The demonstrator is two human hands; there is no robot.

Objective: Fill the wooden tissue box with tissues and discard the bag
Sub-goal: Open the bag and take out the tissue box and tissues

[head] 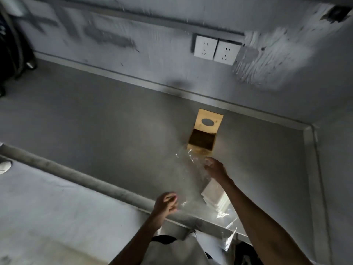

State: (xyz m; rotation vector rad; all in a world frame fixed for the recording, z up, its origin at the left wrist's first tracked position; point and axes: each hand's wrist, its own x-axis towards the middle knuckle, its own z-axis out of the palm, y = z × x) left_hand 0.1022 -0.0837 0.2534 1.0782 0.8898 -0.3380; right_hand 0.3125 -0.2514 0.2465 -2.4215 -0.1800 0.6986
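Tissue box: wooden, toward the far right corner of the bench; lid slid back, dark cavity exposed.
Axis: long side runs away from the person, open end towards the hands.
Bag: clear plastic, held between both hands, reaching the box's near end.
Tissues: white stack beneath the right forearm.
Right hand: grasping the bag's far end; nearer the box.
Left hand: apparently pinching the bag's near edge.
Judgement: the stack must go forward, lengthwise.
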